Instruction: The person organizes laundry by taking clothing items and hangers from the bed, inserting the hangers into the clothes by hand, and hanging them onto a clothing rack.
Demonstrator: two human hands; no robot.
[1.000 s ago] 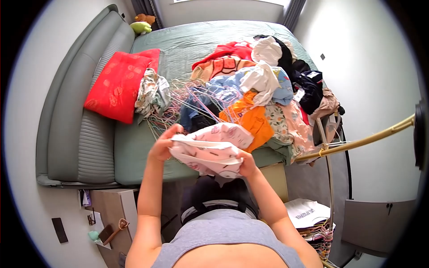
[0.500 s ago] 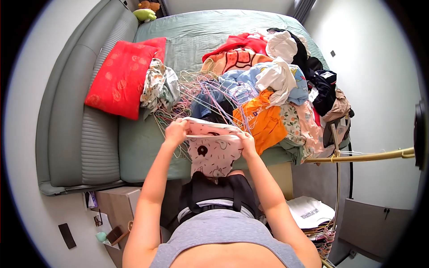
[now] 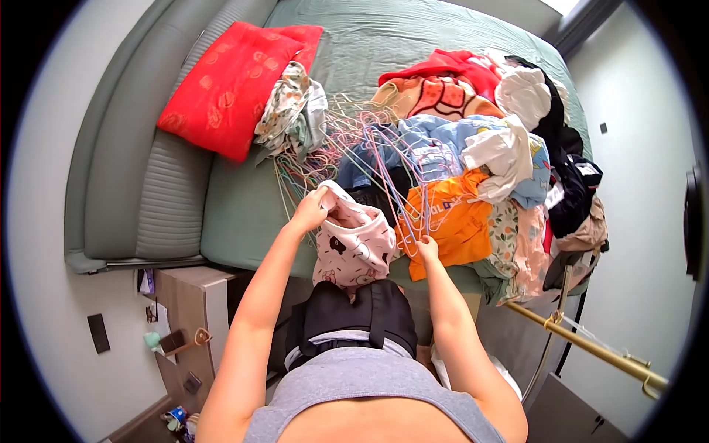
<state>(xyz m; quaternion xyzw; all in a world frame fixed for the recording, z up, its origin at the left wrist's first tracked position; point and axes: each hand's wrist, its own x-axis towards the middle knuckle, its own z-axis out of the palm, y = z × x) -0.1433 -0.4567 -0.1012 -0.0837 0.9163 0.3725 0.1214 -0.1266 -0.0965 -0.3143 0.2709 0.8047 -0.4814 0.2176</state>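
Observation:
My left hand (image 3: 310, 210) pinches the upper edge of a pink garment (image 3: 353, 247) printed with dark bear shapes and small dashes. The cloth hangs over the front of the bed, its opening facing up. To the right, my right hand (image 3: 426, 249) has its fingers closed at the lower end of a purple clothes hanger (image 3: 407, 215), apart from the garment. Several more thin hangers (image 3: 354, 136) lie tangled behind the pink cloth. An orange shirt (image 3: 461, 229) lies just beyond my right hand, with some hangers across it.
A red pillow (image 3: 225, 92) and a leaf-print cloth (image 3: 284, 107) lie left on the green-sheeted bed (image 3: 236, 214). Mixed clothes (image 3: 509, 159) are heaped on the right. A gold rail (image 3: 583, 341) stands at the right; a bedside cabinet (image 3: 185, 295) is at the left.
My right hand has let go of the pink garment and moved right to the hangers. My left hand still holds the garment, whose right side has dropped. The view has turned.

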